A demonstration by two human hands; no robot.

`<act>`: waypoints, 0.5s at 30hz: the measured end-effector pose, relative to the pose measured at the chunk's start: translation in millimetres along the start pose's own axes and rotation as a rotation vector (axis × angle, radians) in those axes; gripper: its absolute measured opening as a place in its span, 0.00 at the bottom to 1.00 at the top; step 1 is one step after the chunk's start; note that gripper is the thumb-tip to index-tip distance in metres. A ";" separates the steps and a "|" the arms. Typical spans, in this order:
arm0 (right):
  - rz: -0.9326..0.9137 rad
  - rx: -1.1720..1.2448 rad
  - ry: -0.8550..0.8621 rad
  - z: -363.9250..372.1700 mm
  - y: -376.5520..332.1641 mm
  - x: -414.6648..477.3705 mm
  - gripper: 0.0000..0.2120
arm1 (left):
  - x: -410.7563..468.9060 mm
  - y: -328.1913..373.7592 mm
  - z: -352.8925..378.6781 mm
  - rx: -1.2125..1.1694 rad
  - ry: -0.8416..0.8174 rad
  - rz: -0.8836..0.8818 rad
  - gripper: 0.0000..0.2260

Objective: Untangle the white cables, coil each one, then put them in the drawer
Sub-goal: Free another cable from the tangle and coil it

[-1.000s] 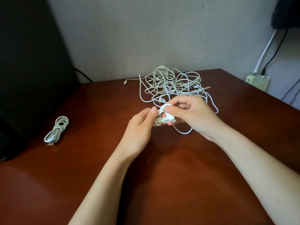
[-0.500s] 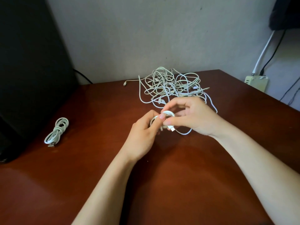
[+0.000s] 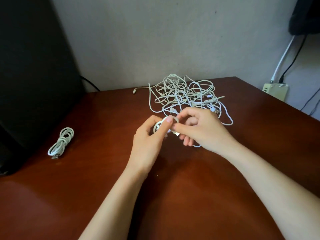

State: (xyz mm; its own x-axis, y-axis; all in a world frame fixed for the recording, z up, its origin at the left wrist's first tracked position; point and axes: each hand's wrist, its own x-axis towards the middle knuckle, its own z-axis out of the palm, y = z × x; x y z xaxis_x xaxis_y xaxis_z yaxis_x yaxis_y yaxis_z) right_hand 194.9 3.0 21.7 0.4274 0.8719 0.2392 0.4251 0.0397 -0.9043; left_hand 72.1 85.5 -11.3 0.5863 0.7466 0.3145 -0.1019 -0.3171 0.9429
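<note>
A tangled heap of white cables [image 3: 186,94] lies at the back middle of the brown table [image 3: 86,196]. In front of it my left hand [image 3: 149,141] holds a small white coil [image 3: 158,126], thumb pressed on its loops. My right hand [image 3: 204,130] pinches that cable's plug end [image 3: 176,133] between thumb and forefinger right beside the coil. A loose loop of the cable shows under my right hand. One finished coiled white cable [image 3: 60,143] lies at the left of the table. No drawer is visible.
A large black object [image 3: 31,75] stands along the table's left edge. At the right, off the table, a cream power strip [image 3: 275,90] sits by the wall with white and black wires running up. The wall closes the far side.
My hands have drawn a little closer together and nearer to me, the right hand wrapping the cable's end around the coil. The heap and the finished coil have not moved.
</note>
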 end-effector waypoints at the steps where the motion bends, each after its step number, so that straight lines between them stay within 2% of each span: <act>1: -0.027 -0.004 0.014 2.2 -0.6 -1.7 0.06 | -0.9 0.8 1.3 0.018 0.020 0.008 0.16; 5: -0.199 -0.092 0.060 15.8 -0.4 -10.1 0.18 | -3.2 2.9 4.9 -0.009 0.114 -0.012 0.13; 7: -0.240 -0.125 0.089 19.5 1.7 -11.4 0.20 | -3.8 3.7 6.4 -0.079 0.163 -0.049 0.14; 13: -0.420 -0.370 0.149 26.8 3.5 -17.8 0.16 | -3.3 -3.3 11.0 -0.102 0.291 -0.123 0.15; 15: -0.454 -0.405 0.145 27.3 3.3 -18.5 0.18 | -2.6 -6.3 11.3 -0.077 0.315 -0.130 0.14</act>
State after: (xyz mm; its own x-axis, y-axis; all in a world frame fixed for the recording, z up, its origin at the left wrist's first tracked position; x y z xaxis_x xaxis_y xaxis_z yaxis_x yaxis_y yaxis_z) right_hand 166.6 0.3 4.6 0.2247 0.7353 0.6394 0.8466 0.1776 -0.5018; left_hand 80.3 79.0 -19.3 0.3225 0.9255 0.1987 -0.1101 -0.1718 0.9790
